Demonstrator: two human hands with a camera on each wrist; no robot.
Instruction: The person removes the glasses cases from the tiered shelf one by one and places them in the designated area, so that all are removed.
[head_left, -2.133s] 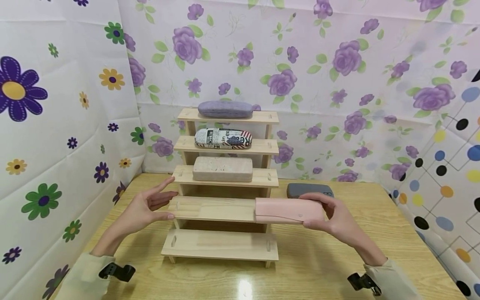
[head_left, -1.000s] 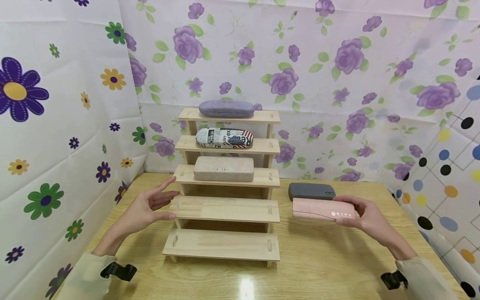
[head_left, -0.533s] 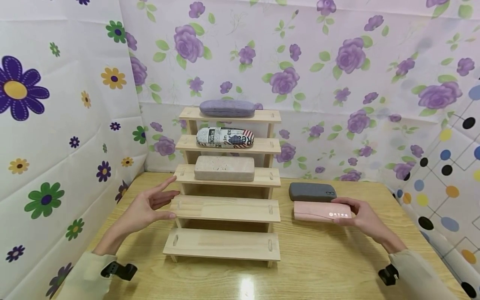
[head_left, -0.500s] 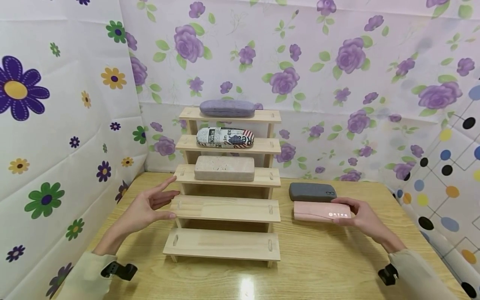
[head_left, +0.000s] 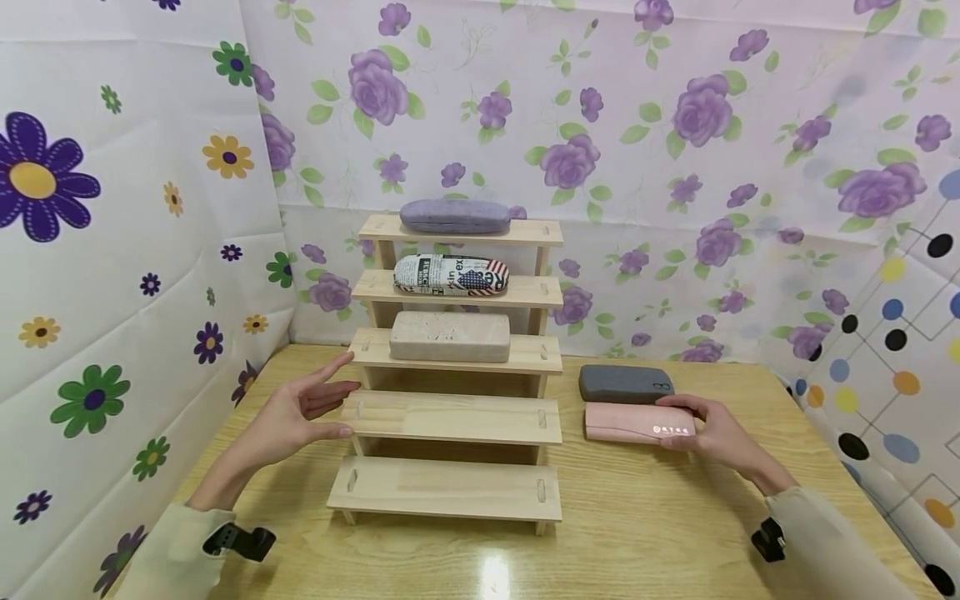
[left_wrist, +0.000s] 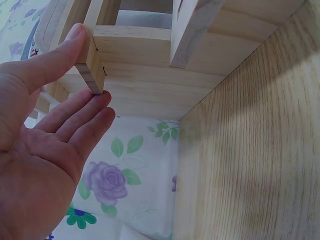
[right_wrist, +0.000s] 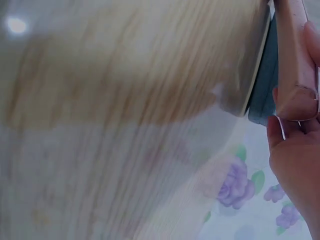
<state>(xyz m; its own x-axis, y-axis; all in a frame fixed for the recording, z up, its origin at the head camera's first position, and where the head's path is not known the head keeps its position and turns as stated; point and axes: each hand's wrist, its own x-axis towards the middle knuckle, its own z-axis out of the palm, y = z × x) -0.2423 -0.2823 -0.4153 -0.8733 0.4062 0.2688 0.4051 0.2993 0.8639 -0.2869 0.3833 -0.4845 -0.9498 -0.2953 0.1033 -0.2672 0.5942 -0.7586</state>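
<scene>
Now, from the left, our left hand (head_left: 294,419) has thumb and fingertips spanning the end of the second board up on the five-tiered pale wooden stand (head_left: 480,418), grasping it lightly. We'd do well to steady and not shove, since the top three boards carry a lavender rounded case (head_left: 454,217), a newsprint-patterned rounded case (head_left: 450,276) and a speckled beige box-shaped case (head_left: 450,337). Right of the stand, on the wood-grain table (head_left: 645,517), sits a slate-grey oblong case (head_left: 624,382), and just in front of it the pink flap-fronted case (head_left: 624,422), seemingly down on the tabletop. Our right hand (head_left: 722,435) pinches that pink one by its right end, thumb on the near side, fingers on the far; a level, gentle hold should suit, with care not to nudge the grey neighbour. So the pink case reaches leftward from our right hand, well apart from our left, with the stand between.
</scene>
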